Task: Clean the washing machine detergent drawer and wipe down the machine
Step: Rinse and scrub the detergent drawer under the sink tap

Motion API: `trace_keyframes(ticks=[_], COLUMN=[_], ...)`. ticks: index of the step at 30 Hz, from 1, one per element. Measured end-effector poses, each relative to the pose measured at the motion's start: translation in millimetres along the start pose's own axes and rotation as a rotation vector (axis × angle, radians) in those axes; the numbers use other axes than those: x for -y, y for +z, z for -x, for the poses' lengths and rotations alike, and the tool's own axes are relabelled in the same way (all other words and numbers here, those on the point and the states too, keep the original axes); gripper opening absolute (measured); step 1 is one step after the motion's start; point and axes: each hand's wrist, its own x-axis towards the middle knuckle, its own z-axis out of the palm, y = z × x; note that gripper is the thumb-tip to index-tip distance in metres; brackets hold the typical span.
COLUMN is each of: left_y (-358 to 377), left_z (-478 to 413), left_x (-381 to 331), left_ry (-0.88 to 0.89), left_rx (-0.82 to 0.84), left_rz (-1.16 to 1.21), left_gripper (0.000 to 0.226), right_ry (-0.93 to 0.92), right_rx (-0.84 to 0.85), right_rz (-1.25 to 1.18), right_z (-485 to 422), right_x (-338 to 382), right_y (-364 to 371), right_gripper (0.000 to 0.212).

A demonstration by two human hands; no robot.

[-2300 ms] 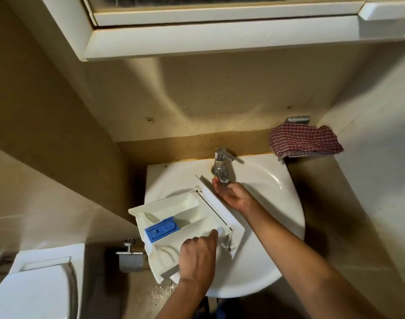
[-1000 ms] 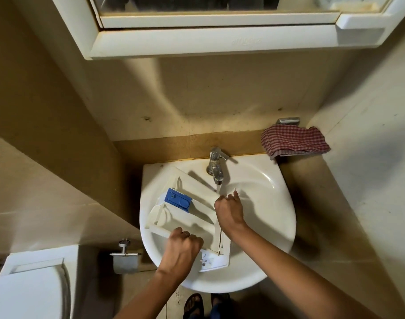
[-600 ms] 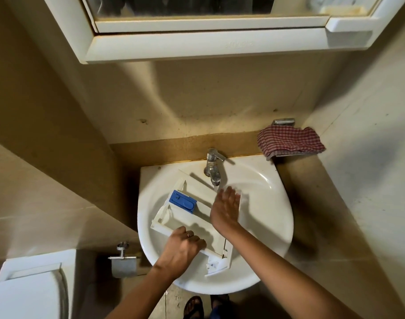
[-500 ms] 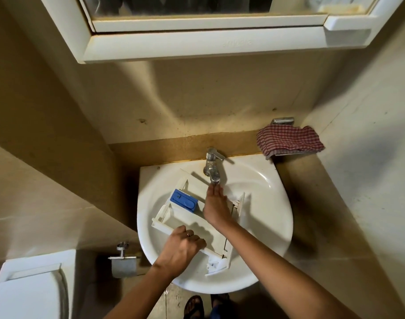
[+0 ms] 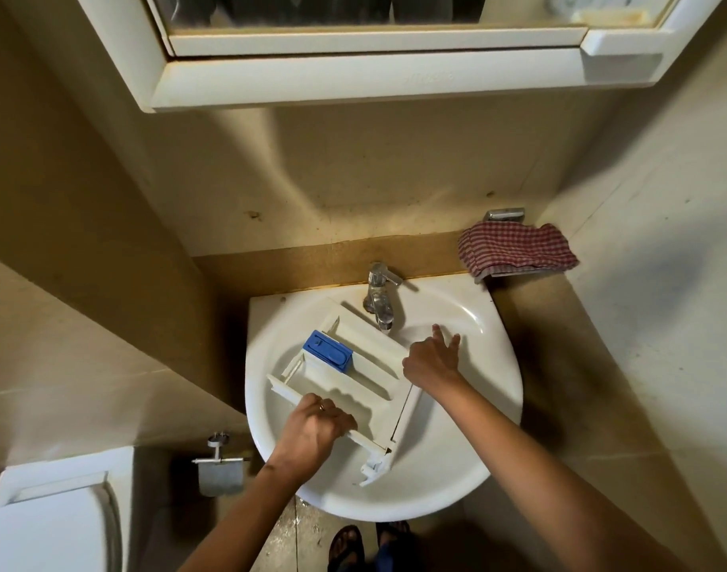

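Observation:
The white detergent drawer (image 5: pixel 366 369) lies across the white washbasin (image 5: pixel 469 460), under the chrome tap (image 5: pixel 380 299). A blue insert (image 5: pixel 328 351) sits in its left compartment. My left hand (image 5: pixel 312 431) grips the drawer's near edge, fingers curled over it. My right hand (image 5: pixel 432 361) is at the drawer's right end with fingers spread and straight, pointing toward the basin's far right. Whether the palm touches the drawer I cannot tell.
A red checked cloth (image 5: pixel 516 249) lies on the ledge right of the tap. A white mirror cabinet (image 5: pixel 366 76) hangs overhead. A toilet (image 5: pixel 48 518) and a paper holder (image 5: pixel 219 468) stand at lower left. Sandalled feet (image 5: pixel 370 547) show below the basin.
My right hand moved from under the tap spout out to the drawer's right end and spread its fingers. My left hand keeps its grip on the near edge. The drawer has barely shifted.

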Motion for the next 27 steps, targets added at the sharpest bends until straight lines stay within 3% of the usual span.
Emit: trace_keyframes(ticks=[5,8,11,15,19,22,24,27], left_y=[13.3,9.8,7.7,20.4,24.6,30.5,35.2,28.5], left_z=[5.8,12.3,13.3,8.2,-2.0,-5.6,-3.9,-9.8], left_x=[8.8,4.9,-5.1,-15.1,-28.2,-30.5,-30.4,-32.0], left_ry=[-0.126,-0.35,-0.644,-0.728,-1.018,-1.178,-1.19,-1.158], left_rx=[-0.11,-0.175,-0.245,-0.349,-0.441,-0.316,-0.187,-0.121], left_rz=[0.104,0.226,0.408,0.678,1.151,1.587,1.884,2.167], left_gripper=[0.03,0.038,0.041,0.06,0.096,0.114,0.104,0.068], right_ry=[0.07,0.077,0.12,0.164,0.205,0.206,0.201,0.198], right_rx=[-0.088,-0.077,-0.086,-0.121,-0.091,-0.11,-0.135,-0.141], right_rz=[-0.305,-0.413,-0.502,-0.549,-0.614,-0.622,-0.613,-0.591], right_z=[0.7,-3.1,-6.0,-5.0,-5.7,-5.5,-6.1,-9.8], right_x=[-3.2,-5.2,-10.1,-20.5,-38.0,-45.4,-47.0,-49.7], right_y=[-16.0,-15.3,-10.0,-9.5,-9.0,-11.4,-13.7,-11.8], right_gripper=[0.026,0.008,0.029,0.031,0.022,0.027,0.036,0.034])
